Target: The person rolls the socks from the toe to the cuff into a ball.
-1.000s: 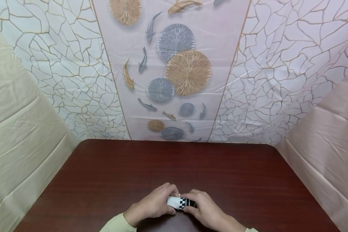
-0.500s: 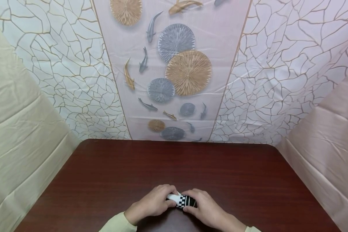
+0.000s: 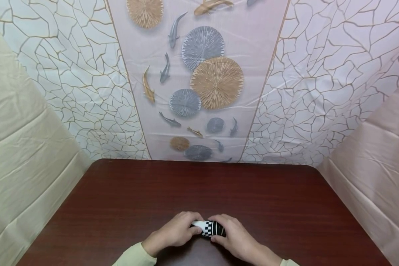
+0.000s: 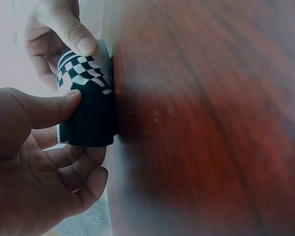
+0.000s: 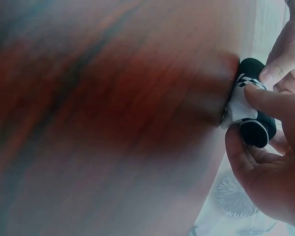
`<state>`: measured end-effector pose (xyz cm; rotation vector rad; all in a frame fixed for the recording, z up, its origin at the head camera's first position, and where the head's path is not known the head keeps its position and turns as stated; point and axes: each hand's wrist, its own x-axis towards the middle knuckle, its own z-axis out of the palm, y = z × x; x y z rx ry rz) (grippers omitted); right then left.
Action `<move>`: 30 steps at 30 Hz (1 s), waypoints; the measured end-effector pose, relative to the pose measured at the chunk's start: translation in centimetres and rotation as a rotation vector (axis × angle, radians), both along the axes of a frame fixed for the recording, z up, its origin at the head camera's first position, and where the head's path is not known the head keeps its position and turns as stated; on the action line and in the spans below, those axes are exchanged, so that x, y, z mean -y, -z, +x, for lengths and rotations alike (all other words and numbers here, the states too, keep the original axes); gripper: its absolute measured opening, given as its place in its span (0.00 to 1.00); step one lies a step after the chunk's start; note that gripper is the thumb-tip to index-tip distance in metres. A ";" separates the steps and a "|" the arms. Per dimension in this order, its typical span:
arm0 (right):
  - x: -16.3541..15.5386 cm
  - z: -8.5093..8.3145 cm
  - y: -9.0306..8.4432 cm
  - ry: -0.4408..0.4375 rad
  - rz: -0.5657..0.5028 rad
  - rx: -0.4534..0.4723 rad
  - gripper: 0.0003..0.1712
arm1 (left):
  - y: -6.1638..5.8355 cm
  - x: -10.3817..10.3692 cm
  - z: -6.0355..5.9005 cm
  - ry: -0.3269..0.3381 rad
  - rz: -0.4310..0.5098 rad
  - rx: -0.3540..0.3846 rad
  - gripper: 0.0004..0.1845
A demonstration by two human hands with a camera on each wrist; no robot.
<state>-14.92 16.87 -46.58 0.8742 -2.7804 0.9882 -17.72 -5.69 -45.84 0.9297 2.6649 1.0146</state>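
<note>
A small rolled bundle of socks (image 3: 207,229), knit in black and white with a checkered band and stripes, lies low over the table near its front. From the left side, my left hand (image 3: 177,229) grips the white end, its thumb along the near side. My right hand (image 3: 235,236) holds the black striped end between thumb and fingers. In the left wrist view, the left thumb presses black fabric of the socks (image 4: 88,118) beside the checks. The right wrist view shows a rounded black end with a white rim on the socks (image 5: 254,133), within the right hand's fingers.
A dark red-brown wooden table (image 3: 199,188) spans the front. Behind it hangs a patterned cloth (image 3: 199,92) with fish and round leaf prints. Plain beige cloth drapes (image 3: 26,155) slope down along both sides.
My left thumb has moved up onto the white end, covering more of it. The bundle has turned slightly between both hands, and the right fingers have shifted a little upward.
</note>
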 end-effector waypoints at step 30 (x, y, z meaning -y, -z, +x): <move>-0.2 -0.4 0.4 -0.039 -0.015 -0.070 0.24 | -0.2 0.0 0.0 0.009 -0.014 0.009 0.11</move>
